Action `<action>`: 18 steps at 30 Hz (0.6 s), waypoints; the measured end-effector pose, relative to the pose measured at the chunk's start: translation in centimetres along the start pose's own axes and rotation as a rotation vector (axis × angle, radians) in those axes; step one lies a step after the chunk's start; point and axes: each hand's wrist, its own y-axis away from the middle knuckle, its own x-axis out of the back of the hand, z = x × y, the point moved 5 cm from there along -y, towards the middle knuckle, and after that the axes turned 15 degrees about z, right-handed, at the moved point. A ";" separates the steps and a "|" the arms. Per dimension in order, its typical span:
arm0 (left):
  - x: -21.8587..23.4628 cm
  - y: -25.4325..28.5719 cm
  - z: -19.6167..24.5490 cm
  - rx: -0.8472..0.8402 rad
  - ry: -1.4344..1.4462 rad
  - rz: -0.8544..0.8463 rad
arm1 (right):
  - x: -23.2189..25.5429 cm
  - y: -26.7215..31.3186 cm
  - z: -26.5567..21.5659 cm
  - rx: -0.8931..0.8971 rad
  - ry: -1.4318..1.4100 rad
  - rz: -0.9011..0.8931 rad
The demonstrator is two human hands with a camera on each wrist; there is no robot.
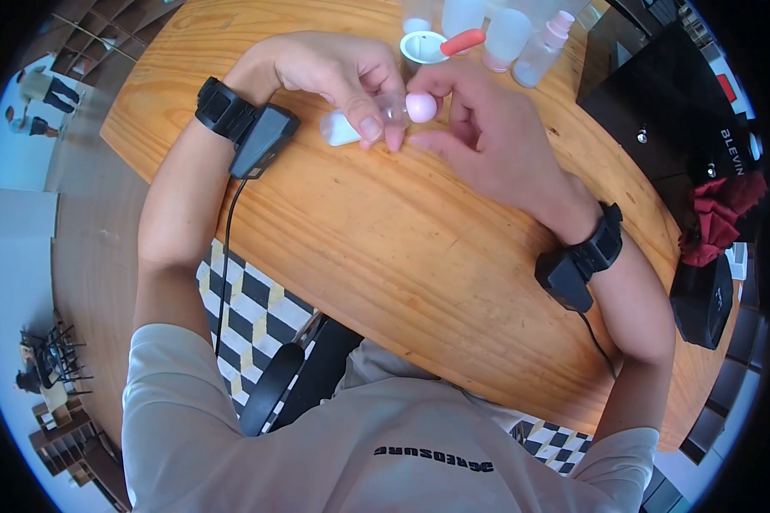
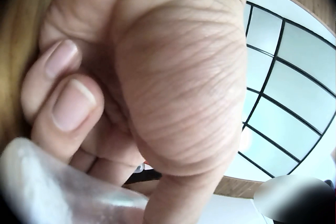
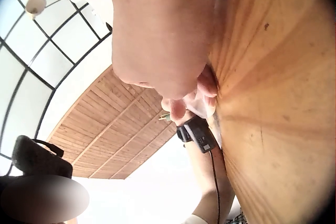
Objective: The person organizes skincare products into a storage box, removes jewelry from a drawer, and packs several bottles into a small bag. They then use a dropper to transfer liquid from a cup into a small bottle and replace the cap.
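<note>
A small clear bottle [image 1: 340, 128] with whitish contents lies on its side over the wooden table, a pink cap [image 1: 420, 108] at its right end. The left hand [image 1: 342, 81] grips the bottle's body between thumb and fingers. At the cap, the right hand [image 1: 496, 128] has its index finger against the pink surface, the thumb below it. In the left wrist view the clear bottle [image 2: 79, 198] passes under the curled fingers of the left hand [image 2: 157, 87]. The right hand [image 3: 163, 40] largely hides the bottle in the right wrist view.
Behind the hands stand a white-rimmed cup [image 1: 414, 44] with a red-handled tool [image 1: 464, 41], frosted containers [image 1: 506, 38] and a pink-topped bottle [image 1: 542, 53]. A black box [image 1: 659, 103] and dark red cloth [image 1: 717, 218] are at the right. Cables hang from both wrists.
</note>
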 end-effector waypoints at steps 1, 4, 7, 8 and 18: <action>0.0 0.0 0.1 0.000 0.000 0.000 | -0.1 0.1 0.4 -0.065 0.021 -0.006; 0.1 -0.1 0.1 0.035 -0.038 -0.023 | 0.1 0.3 1.8 -0.062 0.190 -0.124; 0.2 -0.2 -0.4 0.108 -0.008 -0.012 | 0.1 0.4 1.6 -0.070 0.239 -0.151; 0.1 -0.2 -0.3 0.069 -0.010 -0.007 | 0.3 0.2 1.5 -0.148 0.140 -0.064; -0.8 -0.3 0.4 0.023 -0.022 0.018 | 0.0 0.3 0.0 0.187 0.165 0.028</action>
